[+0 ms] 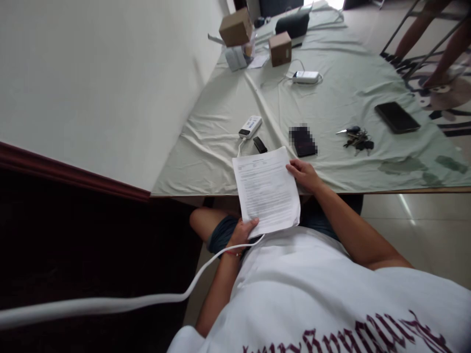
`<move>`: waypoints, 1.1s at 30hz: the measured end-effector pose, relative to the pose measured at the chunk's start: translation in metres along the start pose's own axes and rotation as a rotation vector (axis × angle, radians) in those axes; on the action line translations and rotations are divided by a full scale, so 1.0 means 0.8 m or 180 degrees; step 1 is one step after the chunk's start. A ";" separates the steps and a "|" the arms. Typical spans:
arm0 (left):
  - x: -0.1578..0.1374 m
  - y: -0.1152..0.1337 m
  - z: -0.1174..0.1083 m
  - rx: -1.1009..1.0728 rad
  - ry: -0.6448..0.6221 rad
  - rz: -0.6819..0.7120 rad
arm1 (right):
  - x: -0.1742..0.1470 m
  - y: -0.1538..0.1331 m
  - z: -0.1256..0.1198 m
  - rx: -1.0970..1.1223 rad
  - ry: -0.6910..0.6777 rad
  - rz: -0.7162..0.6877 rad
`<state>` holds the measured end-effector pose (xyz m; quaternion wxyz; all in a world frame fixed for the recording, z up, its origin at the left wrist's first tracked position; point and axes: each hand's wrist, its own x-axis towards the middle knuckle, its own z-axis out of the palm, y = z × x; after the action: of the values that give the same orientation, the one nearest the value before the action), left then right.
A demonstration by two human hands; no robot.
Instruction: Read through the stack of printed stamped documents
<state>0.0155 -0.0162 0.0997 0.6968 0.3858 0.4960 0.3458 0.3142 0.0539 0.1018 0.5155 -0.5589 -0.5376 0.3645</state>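
A stack of printed sheets (pixel 270 193) lies tilted over the table's near edge and my lap, its text side up. My left hand (pixel 243 230) grips the lower left corner, thumb on top and the other fingers hidden beneath. At the upper right edge, my right hand (pixel 302 174) pinches the paper between thumb and fingers. Just beyond the sheets are a small black object (pixel 260 144) and a white power bank (pixel 250 127) with a cable plugged in. A dark, partly pixelated flat item (pixel 304 141) rests past my right hand.
On the green tablecloth (pixel 206 162) are a bunch of keys (pixel 358 139), a black phone (pixel 397 117) and a white device (pixel 306 77). Cardboard boxes (pixel 280 49) stand farther back. A white cable (pixel 147 300) crosses at the lower left. Another person's legs (pixel 415 32) show at the upper right.
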 end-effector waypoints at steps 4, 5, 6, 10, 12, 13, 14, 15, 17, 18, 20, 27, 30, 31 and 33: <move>-0.004 -0.006 0.001 0.0116 -0.0179 -0.0005 | 0.003 0.007 0.000 -0.0024 0.0256 -0.0007; -0.003 -0.007 0.002 0.0119 -0.0193 0.0002 | 0.004 0.008 0.000 -0.0004 0.0373 0.0009; -0.002 -0.008 0.002 0.0119 -0.0209 0.0008 | 0.004 0.008 0.000 0.0029 0.0482 0.0030; -0.002 -0.006 0.005 0.0091 -0.0262 0.0080 | 0.005 0.011 0.000 0.0278 0.0527 0.0084; -0.003 -0.005 0.007 0.0067 -0.0268 0.0089 | 0.005 0.011 0.000 0.0402 0.0469 0.0066; -0.004 -0.004 0.007 0.0053 -0.0262 0.0082 | 0.005 0.011 0.000 0.0424 0.0486 0.0055; -0.004 -0.003 0.008 0.0044 -0.0254 0.0071 | 0.005 0.011 0.001 0.0414 0.0532 0.0048; -0.005 -0.003 0.008 0.0038 -0.0240 0.0067 | 0.005 0.011 0.001 0.0378 0.0606 0.0042; -0.005 -0.003 0.008 0.0043 -0.0245 0.0053 | 0.006 0.010 0.001 0.0273 0.0790 0.0047; -0.004 -0.004 0.008 0.0039 -0.0250 0.0048 | 0.006 0.010 0.001 0.0235 0.0865 0.0059; -0.003 -0.006 0.007 0.0031 -0.0269 0.0023 | 0.006 0.010 0.001 0.0178 0.0894 0.0074; 0.000 -0.007 0.004 0.0032 -0.0224 -0.0046 | 0.007 0.012 -0.002 0.0041 0.0778 0.0032; 0.000 -0.004 0.005 0.0051 -0.0164 -0.0094 | 0.008 0.011 0.000 0.0027 0.0807 0.0054; 0.000 -0.003 0.006 0.0039 -0.0161 -0.0090 | 0.008 0.011 0.000 0.0043 0.0831 0.0051; 0.001 -0.003 0.006 0.0017 -0.0174 -0.0066 | 0.008 0.010 0.001 0.0090 0.0917 0.0047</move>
<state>0.0208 -0.0174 0.0980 0.7127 0.3918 0.4816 0.3266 0.3160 0.0609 0.0949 0.5924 -0.6021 -0.4487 0.2919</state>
